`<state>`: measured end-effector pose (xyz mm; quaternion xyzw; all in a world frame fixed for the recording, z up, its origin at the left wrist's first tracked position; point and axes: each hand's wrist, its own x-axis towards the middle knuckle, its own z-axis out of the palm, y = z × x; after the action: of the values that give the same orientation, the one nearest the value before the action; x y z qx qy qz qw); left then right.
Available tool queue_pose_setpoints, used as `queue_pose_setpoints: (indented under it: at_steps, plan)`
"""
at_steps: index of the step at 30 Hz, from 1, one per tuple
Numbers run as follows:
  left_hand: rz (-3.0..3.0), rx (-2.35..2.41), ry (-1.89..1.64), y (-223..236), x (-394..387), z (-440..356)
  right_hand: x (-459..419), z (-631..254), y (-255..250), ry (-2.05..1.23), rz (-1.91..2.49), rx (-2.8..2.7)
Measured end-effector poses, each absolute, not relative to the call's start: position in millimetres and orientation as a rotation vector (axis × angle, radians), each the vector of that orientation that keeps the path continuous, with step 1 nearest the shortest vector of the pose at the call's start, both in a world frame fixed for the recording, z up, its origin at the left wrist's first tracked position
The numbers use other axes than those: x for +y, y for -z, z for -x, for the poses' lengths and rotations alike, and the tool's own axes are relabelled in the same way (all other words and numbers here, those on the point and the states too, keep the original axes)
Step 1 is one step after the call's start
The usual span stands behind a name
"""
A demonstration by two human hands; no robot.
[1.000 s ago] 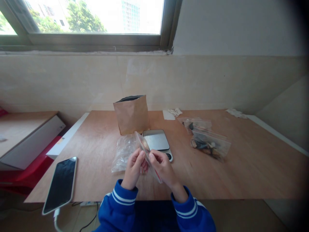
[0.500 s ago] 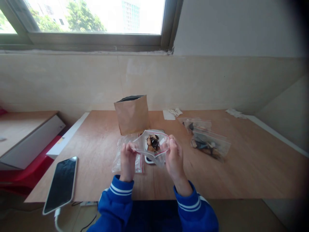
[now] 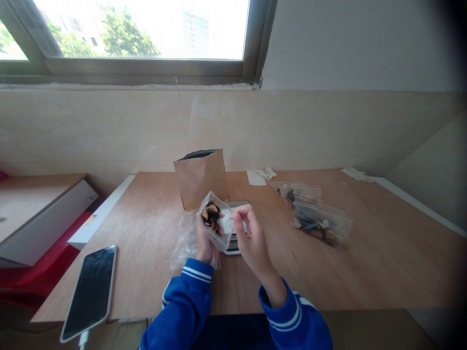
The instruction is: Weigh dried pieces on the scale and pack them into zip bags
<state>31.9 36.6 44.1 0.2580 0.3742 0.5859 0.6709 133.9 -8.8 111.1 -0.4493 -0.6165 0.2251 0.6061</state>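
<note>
Left fingers [image 3: 199,230] partly hidden, window [image 3: 146,34] cropped

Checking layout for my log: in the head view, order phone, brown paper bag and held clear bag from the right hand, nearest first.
1. Held clear bag: just left of the right hand.
2. Brown paper bag: farther back, left.
3. Phone: far left.

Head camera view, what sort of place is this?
Probably a small indoor workroom, or a room at home; I can't tell which. A plain wooden table stands beneath a window, with what looks like a digital scale on it.
</note>
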Motion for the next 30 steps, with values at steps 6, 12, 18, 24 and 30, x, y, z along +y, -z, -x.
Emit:
queue_pose_setpoints:
  at_steps: [6,12,18,24,30]
  plan:
    - [-0.261,0.686,-1.455,-24,43,-34,17,-120,-104,-0.538,1.241,-1.874]
    - [-0.285,0.655,-1.400,-18,43,-32,41,-99,-86,-0.353,1.524,-2.034]
    - [-0.446,0.675,-1.463,-9,43,-31,52,-93,-77,-0.292,1.602,-1.913]
    - [-0.488,0.754,-1.544,-6,43,-28,55,-98,-73,-0.423,1.523,-1.869]
    - [-0.385,0.828,-1.558,-11,43,-28,55,-97,-76,-0.586,1.318,-1.841]
